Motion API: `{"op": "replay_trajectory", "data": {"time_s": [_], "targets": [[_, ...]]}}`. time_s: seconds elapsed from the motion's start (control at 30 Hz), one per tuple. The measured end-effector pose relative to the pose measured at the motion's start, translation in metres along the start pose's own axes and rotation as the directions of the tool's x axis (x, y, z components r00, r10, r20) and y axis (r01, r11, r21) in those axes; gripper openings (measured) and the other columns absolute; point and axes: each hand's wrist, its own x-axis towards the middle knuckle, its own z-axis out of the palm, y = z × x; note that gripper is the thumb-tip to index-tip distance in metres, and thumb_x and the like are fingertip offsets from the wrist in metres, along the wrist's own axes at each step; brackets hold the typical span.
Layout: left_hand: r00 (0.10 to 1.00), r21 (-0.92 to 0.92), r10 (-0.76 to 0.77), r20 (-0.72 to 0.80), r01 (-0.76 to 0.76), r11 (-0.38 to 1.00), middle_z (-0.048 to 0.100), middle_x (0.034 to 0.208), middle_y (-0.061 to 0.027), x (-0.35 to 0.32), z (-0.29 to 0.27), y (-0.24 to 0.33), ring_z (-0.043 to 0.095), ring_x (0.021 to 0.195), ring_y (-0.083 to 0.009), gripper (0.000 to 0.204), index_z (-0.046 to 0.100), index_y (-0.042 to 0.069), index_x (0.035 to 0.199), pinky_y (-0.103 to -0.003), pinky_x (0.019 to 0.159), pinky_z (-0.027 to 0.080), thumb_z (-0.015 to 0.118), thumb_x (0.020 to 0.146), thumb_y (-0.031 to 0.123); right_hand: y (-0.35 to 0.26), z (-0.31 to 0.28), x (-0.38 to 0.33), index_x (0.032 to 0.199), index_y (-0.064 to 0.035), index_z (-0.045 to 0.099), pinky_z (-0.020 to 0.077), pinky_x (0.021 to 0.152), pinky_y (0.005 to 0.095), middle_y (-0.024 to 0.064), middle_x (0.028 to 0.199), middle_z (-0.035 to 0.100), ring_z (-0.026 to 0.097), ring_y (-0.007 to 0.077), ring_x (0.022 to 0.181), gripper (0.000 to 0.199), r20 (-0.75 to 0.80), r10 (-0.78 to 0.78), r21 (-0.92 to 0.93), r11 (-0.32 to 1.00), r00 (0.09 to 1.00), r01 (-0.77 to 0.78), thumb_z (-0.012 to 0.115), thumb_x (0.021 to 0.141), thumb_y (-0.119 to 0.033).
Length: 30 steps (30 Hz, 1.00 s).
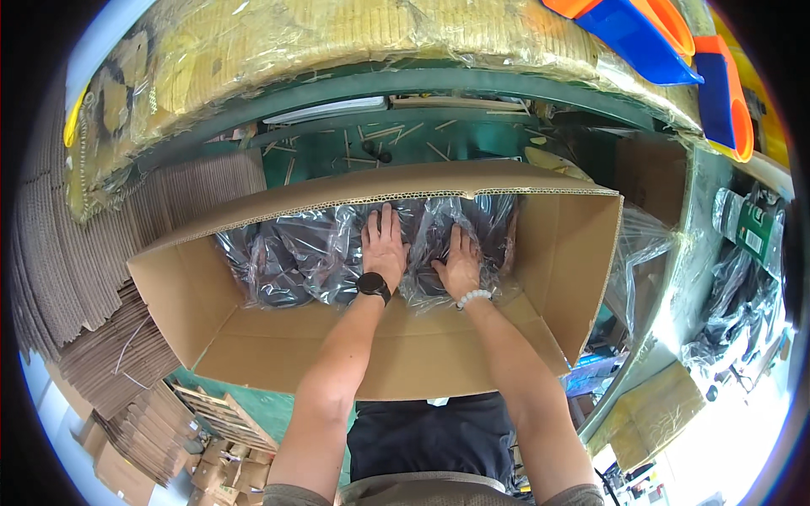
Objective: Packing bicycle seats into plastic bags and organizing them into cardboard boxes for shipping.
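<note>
Head view, looking down into an open cardboard box [396, 354] that lies on a green worktop [337, 152], its opening toward the person.

Left hand [384, 244]: palm down, fingers [381, 221] spread moderately and laid flat on the clear plastic bags of dark garments [295, 261] at the far end of the box. Nothing is gripped; the hand presses on the plastic. A black watch [373, 284] sits on the wrist.

Right hand [460, 266]: palm down just beside the left, fingers together and flat on the same bagged layer, thumb out toward the left hand. Nothing gripped. A white bead bracelet [473, 297] is on the wrist.

The bagged garments fill the far part of the box from the left wall toward the right wall; the nearer cardboard floor is bare.

Surroundings: stacks of flat corrugated cardboard [93, 278] to the left; a wrapped yellow bundle [295, 42] beyond the worktop; blue and orange plastic pieces [650, 38] at upper right; thin wooden sticks [371, 135] scattered on the worktop.
</note>
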Motion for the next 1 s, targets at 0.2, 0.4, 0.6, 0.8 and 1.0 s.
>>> {"op": "replay_trajectory", "data": {"time_s": [0.2,0.4,0.6,0.8,1.0], "targets": [[0.999,-0.031,0.021,-0.028,-0.022,0.999,0.035,0.152,-0.0173,-0.008,-0.049,0.011,0.033,0.138,-0.0408,0.072,0.042,-0.002,0.141,-0.048,0.113,0.034,0.072,0.082,0.027,-0.02,-0.023,-0.008,0.149,0.001,0.029,0.0352,0.11,0.0527,0.0238,0.145,0.039,0.041,0.0442,0.132,0.093,-0.102,-0.099,-0.152,0.985,0.99,0.083,0.08,0.077,-0.028],[0.746,-0.37,0.507,-0.432,-0.659,0.655,0.067,0.109,-0.0157,-0.048,-0.276,0.034,0.063,0.105,-0.0352,0.024,0.07,0.004,0.097,-0.039,0.091,0.053,0.077,0.078,0.016,-0.057,-0.098,-0.076,0.126,0.0032,0.054,0.0465,0.096,0.0473,0.0242,0.124,0.056,0.054,0.0424,0.112,0.051,-0.299,-0.268,0.237,0.909,0.916,0.343,0.072,0.083,-0.018],[0.38,0.27,0.353,-0.855,-0.255,0.928,0.063,0.12,-0.0205,0.052,-0.525,0.029,0.055,0.12,-0.0391,0.046,0.063,0.002,0.117,-0.052,0.106,0.041,0.079,0.079,0.021,-0.061,-0.177,-0.155,0.111,0.0018,0.065,0.0528,0.086,0.0437,0.0191,0.1,0.068,0.065,0.0373,0.096,0.037,-0.341,-0.193,0.394,0.86,0.92,0.326,0.074,0.084,-0.021],[0.233,0.508,0.536,-0.811,-0.173,0.844,0.058,0.134,-0.0201,0.16,-0.679,0.014,0.05,0.129,-0.0383,0.06,0.055,0.002,0.132,-0.049,0.11,0.039,0.066,0.091,0.043,-0.083,-0.21,-0.206,0.11,0.0016,0.065,0.0548,0.078,0.0424,0.017,0.094,0.07,0.068,0.0346,0.088,0.036,-0.373,-0.197,0.453,0.814,0.907,0.363,0.074,0.083,-0.02],[0.652,0.226,0.284,-0.703,-0.173,0.959,0.068,0.122,-0.0129,0.189,-0.683,0.003,0.062,0.117,-0.0302,0.051,0.067,0.007,0.121,-0.038,0.101,0.047,0.062,0.092,0.049,-0.083,-0.233,-0.232,0.112,0.002,0.065,0.0542,0.078,0.042,0.0151,0.093,0.07,0.067,0.0327,0.088,0.037,-0.408,-0.166,0.414,0.843,0.898,0.344,0.074,0.083,-0.02]]}}
